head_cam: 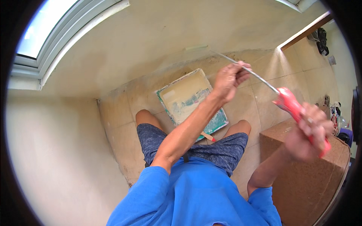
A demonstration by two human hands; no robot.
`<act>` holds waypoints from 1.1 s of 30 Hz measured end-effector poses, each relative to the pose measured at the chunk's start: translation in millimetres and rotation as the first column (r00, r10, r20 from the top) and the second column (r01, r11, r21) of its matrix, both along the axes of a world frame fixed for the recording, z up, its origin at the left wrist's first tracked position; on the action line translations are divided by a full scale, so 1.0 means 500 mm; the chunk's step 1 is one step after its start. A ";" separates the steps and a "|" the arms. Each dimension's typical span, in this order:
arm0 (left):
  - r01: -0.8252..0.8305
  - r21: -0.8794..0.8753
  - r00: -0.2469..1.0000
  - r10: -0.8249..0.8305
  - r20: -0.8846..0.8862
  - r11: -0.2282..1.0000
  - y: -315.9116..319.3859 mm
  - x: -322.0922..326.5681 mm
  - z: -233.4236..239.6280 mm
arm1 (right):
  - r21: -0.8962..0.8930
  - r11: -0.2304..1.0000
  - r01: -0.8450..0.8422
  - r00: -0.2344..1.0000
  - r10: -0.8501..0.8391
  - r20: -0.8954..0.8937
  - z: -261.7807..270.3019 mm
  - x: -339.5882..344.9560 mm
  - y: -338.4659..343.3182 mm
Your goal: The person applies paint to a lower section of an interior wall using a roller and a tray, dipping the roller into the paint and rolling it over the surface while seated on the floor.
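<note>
My right hand (311, 130) is wrapped around the red handle of a paint roller frame (265, 82), blurred by motion. Along its metal rod is my left hand (233, 79), fingers curled around or against the shaft. At the rod's far end a pale roller cover (196, 47) lies close to the wall (127, 42), low down. Between my knees a green paint tray (217, 123) stands on the floor, with cream paint in its far part and smears over the rest. A paintbrush (208, 136) with a wooden, red-tipped handle rests at the tray's near edge.
At my right stands a large brown box-like block (308, 180). Bottles and other small items (339, 121) are beyond it. A window frame (70, 34) is in the upper left. A doorway edge (305, 31) and a black plastic bag (322, 41) are at the upper right, above the tiled floor (243, 101).
</note>
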State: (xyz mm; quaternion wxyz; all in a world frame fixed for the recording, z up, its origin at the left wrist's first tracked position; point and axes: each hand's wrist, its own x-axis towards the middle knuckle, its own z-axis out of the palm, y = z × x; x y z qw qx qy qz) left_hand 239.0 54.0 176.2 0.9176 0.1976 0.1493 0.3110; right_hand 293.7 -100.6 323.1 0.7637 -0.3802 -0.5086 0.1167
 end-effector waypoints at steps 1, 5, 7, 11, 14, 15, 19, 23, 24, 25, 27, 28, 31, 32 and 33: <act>0.009 -0.015 1.000 -0.009 0.010 1.000 -0.020 -0.001 0.025 | 0.001 1.000 0.007 1.000 -0.007 -0.003 0.024 0.005 -0.023; 0.111 -0.093 0.993 -0.108 0.037 0.989 -0.109 -0.035 0.042 | 0.028 1.000 -0.012 0.992 0.015 -0.129 0.056 0.010 -0.115; 0.162 -0.144 0.987 -0.160 0.025 0.976 -0.148 -0.057 0.026 | -0.013 1.000 -0.015 0.991 0.013 -0.135 0.048 0.006 -0.151; 0.168 -0.237 0.983 -0.180 -0.031 0.957 -0.193 -0.110 -0.019 | -0.099 0.995 -0.009 0.990 -0.005 -0.143 0.013 -0.023 -0.165; 0.171 -0.270 0.977 -0.198 -0.076 0.948 -0.200 -0.154 -0.051 | -0.150 0.989 -0.019 0.994 0.003 -0.111 -0.019 -0.050 -0.153; 0.163 -0.284 0.977 -0.194 -0.085 0.945 -0.200 -0.169 -0.065 | -0.164 0.985 -0.048 0.994 0.032 -0.101 -0.031 -0.058 -0.145; 0.147 -0.338 0.973 -0.197 -0.118 0.930 -0.208 -0.205 -0.118 | -0.191 0.973 -0.133 0.990 0.121 -0.072 -0.070 -0.086 -0.123; 0.098 -0.374 0.971 -0.171 -0.168 0.922 -0.219 -0.236 -0.143 | -0.192 0.960 -0.203 0.976 0.184 -0.113 -0.096 -0.102 -0.120; 0.083 -0.388 0.971 -0.162 -0.177 0.918 -0.225 -0.239 -0.142 | -0.191 0.959 -0.208 0.976 0.189 -0.110 -0.097 -0.104 -0.125; 0.108 -0.392 0.970 -0.183 -0.159 0.914 -0.232 -0.243 -0.143 | -0.192 0.960 -0.205 0.977 0.190 -0.094 -0.093 -0.107 -0.130; 0.155 -0.399 0.967 -0.221 -0.125 0.904 -0.246 -0.249 -0.140 | -0.195 0.960 -0.203 0.979 0.194 -0.064 -0.086 -0.111 -0.140; 0.159 -0.405 0.964 -0.230 -0.131 0.900 -0.254 -0.250 -0.132 | -0.195 0.965 -0.177 0.984 0.174 -0.036 -0.080 -0.113 -0.146; 0.213 -0.410 0.954 -0.280 -0.109 0.887 -0.271 -0.242 -0.128 | -0.195 0.958 -0.209 0.977 0.215 0.012 -0.067 -0.102 -0.165; 0.219 -0.415 0.953 -0.285 -0.103 0.883 -0.273 -0.239 -0.130 | -0.209 0.954 -0.213 0.975 0.221 0.016 -0.067 -0.100 -0.169; 0.212 -0.412 0.955 -0.277 -0.103 0.886 -0.274 -0.235 -0.136 | -0.218 0.956 -0.198 0.979 0.206 0.012 -0.070 -0.101 -0.170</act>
